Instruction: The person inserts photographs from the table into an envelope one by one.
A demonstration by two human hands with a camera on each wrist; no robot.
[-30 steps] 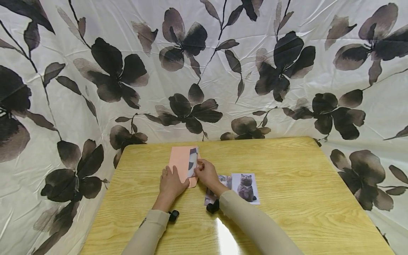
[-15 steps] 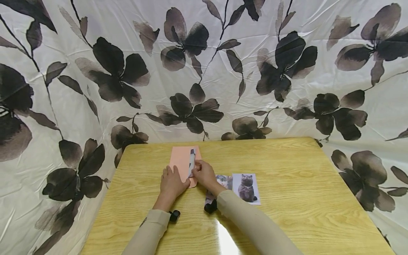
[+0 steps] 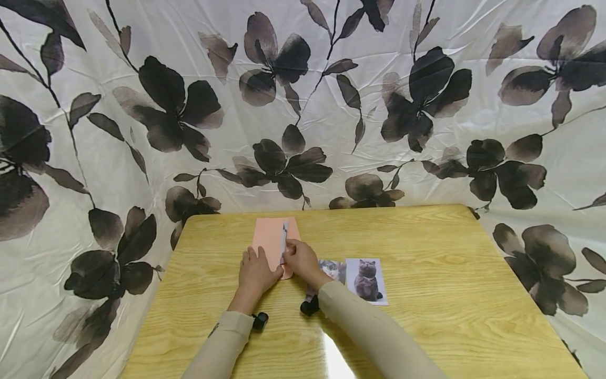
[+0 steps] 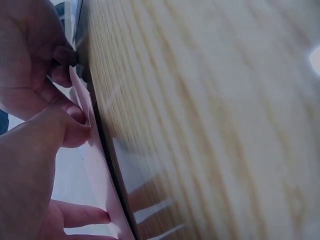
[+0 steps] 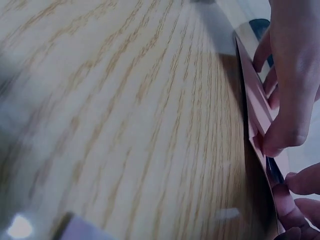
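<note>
On the table lies a pink envelope (image 3: 268,230), long side away from me. A photo print (image 3: 284,234) shows as a narrow strip at its right part, the rest hidden inside. My right hand (image 3: 302,261) pinches the strip's right edge between thumb and fingers. Spread across the envelope's lower left, my left hand (image 3: 255,271) presses it down. In the left wrist view its thumb (image 4: 75,132) touches the envelope's near edge (image 4: 102,170). The right wrist view shows the envelope (image 5: 257,107) side-on, with a dark edge of the print (image 5: 273,170) between the hands.
Right of the envelope lies a grey cat photo (image 3: 367,281). Another cat photo (image 3: 334,269) beside it is partly covered by my right forearm. The wooden table (image 3: 426,247) ends at a flower-printed cloth (image 3: 350,105) behind. A black wrist camera (image 3: 260,321) sits below each hand.
The photo print has slid left into the envelope, so its visible strip is narrower. My right hand has moved slightly left with it. The left hand stays in place.
</note>
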